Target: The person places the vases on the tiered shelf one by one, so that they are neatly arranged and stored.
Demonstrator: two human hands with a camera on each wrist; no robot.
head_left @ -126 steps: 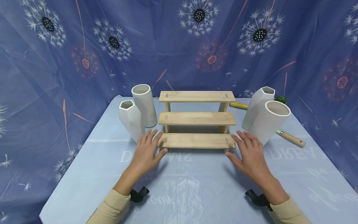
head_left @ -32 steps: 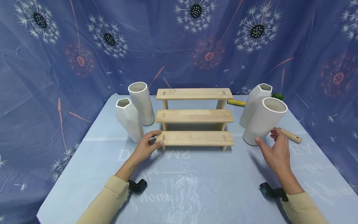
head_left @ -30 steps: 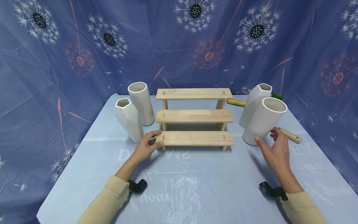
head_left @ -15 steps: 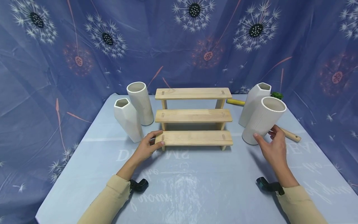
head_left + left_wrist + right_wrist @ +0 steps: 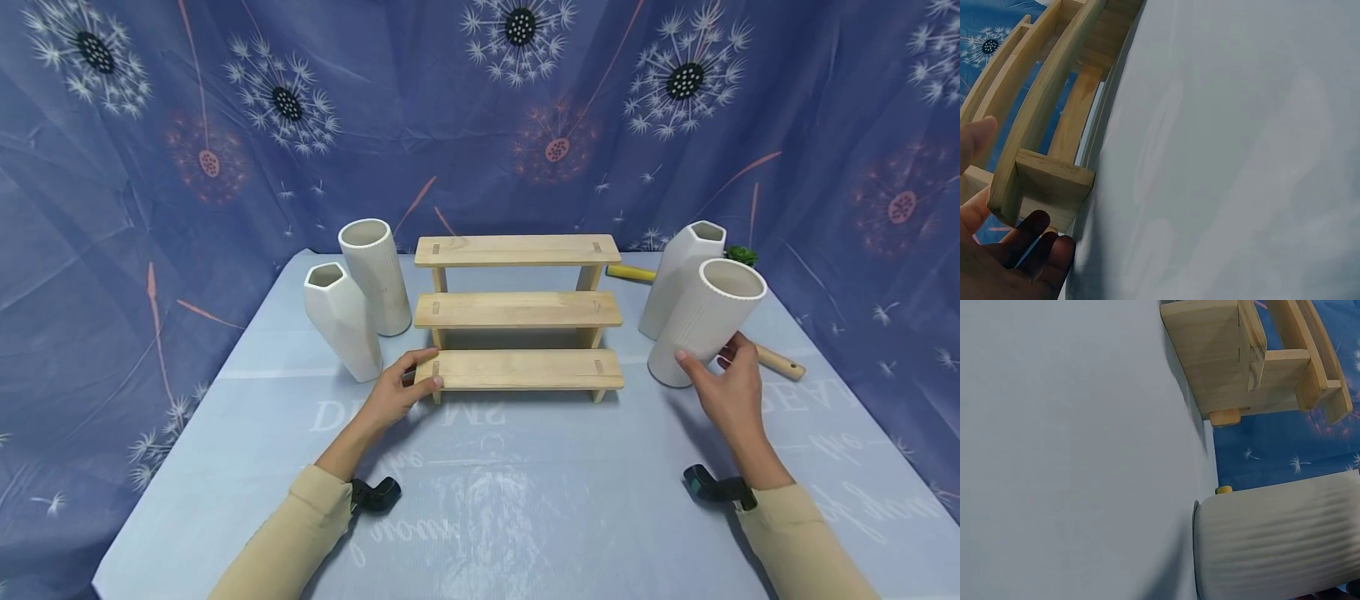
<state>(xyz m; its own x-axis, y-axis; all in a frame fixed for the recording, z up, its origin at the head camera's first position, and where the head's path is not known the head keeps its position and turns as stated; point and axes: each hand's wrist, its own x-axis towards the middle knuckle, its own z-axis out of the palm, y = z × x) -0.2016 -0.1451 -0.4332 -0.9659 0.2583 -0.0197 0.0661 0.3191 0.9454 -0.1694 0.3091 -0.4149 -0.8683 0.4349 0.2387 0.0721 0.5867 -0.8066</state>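
A three-tier wooden display stand point(image 5: 517, 367) stands mid-table. My left hand point(image 5: 393, 396) holds the left end of its lowest board, thumb at the front corner. In the left wrist view the fingers point(image 5: 1057, 256) curl at the end of the stand point(image 5: 1054, 172). My right hand point(image 5: 727, 400) grips the lower part of a white ribbed cylindrical vase point(image 5: 701, 321), thumb on its front and fingers round its right side. The right wrist view has this vase point(image 5: 1279, 537) lying across its lower right, with the fingers mostly out of sight.
A faceted white vase point(image 5: 678, 275) stands behind the ribbed one. On the left stand another faceted vase point(image 5: 345, 321) and a ribbed vase point(image 5: 378, 283). At the right lie a wooden-handled tool point(image 5: 780, 362), a yellow handle point(image 5: 632, 273) and a green plant point(image 5: 741, 255).
My right hand has left the stand's right end and moved right to the ribbed vase, its fingers closing round it. My left hand has come to the lowest board's end and stays there.
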